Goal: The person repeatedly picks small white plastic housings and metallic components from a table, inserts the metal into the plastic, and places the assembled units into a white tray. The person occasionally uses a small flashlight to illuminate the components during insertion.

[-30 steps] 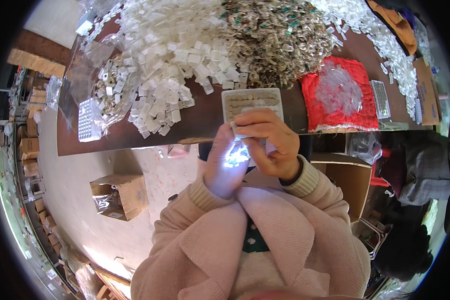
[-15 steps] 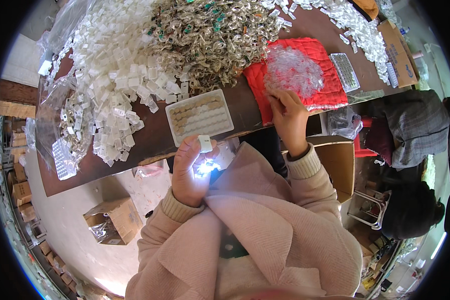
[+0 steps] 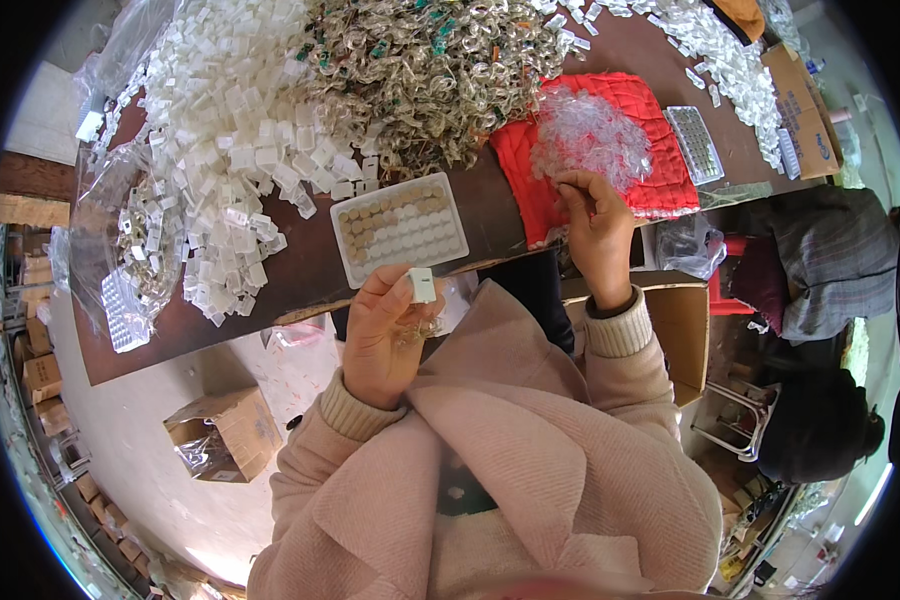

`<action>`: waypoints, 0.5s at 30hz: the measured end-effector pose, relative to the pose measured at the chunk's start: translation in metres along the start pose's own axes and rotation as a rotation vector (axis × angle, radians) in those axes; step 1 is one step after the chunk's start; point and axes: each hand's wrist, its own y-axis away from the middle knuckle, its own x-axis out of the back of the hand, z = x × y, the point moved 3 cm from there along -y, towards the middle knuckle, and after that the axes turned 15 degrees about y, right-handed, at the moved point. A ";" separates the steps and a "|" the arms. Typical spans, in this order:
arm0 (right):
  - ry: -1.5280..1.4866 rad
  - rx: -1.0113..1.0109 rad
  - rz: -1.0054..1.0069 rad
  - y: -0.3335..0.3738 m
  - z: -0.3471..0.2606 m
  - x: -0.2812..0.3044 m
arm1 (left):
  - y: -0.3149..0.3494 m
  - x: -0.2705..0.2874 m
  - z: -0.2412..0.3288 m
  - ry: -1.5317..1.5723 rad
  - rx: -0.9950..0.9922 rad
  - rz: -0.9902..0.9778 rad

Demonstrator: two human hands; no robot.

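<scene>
Between the thumb and fingers of my left hand [image 3: 382, 340] is a small white plastic casing [image 3: 422, 285], held upright in front of my body near the table edge. A thin tangle of clear wire [image 3: 415, 328] hangs below it against the palm. My right hand [image 3: 600, 230] hovers at the near left part of a red quilted cloth [image 3: 665, 185], thumb and fingertips pinched together. Whatever is in that pinch is too small to make out. Just beyond the fingertips lies a heap of thin clear plastic pieces [image 3: 595, 135] on the cloth.
A white tray [image 3: 458, 243] with round tan pieces sits beyond my left hand. White casings [image 3: 235, 160] and tangled clear-wired parts [image 3: 420, 80] are heaped behind it. Another tray [image 3: 695, 145] lies right of the cloth. A cardboard box [image 3: 225, 435] stands on the floor.
The bright light at my left hand has gone out, and the wire tangle shows there now. My right hand has shifted a little to the right, fingers still pinched.
</scene>
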 end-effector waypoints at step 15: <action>0.044 0.057 -0.119 0.002 -0.034 0.018 | -0.002 -0.004 -0.001 0.080 0.063 -0.156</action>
